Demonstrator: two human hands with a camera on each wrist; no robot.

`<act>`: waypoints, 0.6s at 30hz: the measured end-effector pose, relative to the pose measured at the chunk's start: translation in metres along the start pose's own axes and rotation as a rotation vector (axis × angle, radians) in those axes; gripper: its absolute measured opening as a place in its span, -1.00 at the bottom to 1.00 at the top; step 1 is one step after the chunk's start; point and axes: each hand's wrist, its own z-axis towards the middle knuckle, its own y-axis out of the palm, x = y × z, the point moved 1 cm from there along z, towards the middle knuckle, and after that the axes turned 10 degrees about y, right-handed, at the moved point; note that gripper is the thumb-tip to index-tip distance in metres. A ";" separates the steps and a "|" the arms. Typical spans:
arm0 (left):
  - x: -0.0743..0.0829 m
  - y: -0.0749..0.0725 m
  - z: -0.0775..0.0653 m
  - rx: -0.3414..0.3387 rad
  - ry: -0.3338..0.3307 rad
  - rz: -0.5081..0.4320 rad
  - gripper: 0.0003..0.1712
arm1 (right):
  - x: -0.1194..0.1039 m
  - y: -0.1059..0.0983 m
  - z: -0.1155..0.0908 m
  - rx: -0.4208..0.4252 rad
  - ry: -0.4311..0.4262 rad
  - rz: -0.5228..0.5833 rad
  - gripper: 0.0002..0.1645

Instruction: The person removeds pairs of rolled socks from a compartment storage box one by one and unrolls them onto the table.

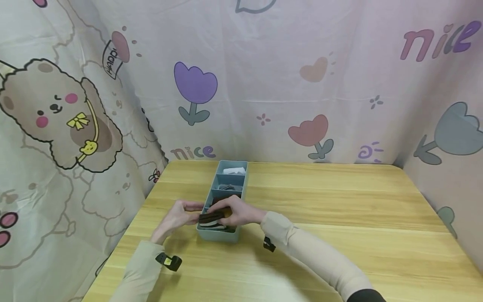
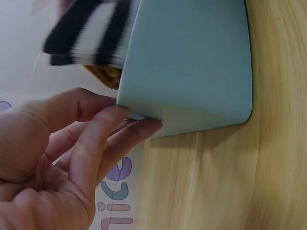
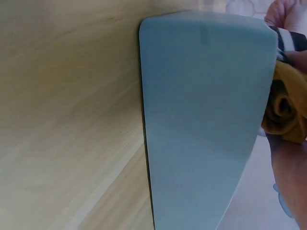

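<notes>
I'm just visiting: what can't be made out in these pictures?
Head view: the floor of the blue box's nearest part, hidden by the right grip and striped cloth.
Head view: what the grey thing is; too small.
Left wrist view: the striped cloth's full extent, cut off by the top edge; its left end is blurred.
Right wrist view: the box's inside, hidden by its wall.

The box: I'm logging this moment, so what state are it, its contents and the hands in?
Box: upright on the table, uncovered.
Striped cloth: bundled, held.
Mustard cloth: rolled, partly hidden.
Brown item: mostly hidden.
White item: in the far compartment.
Grey items: in the next compartment.
Left hand: fingertips touching the box.
Right hand: pinching the striped cloth.
</notes>
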 end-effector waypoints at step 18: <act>0.013 0.005 -0.002 0.076 0.034 0.236 -0.43 | 0.040 -0.042 -0.075 0.145 0.152 0.296 -0.60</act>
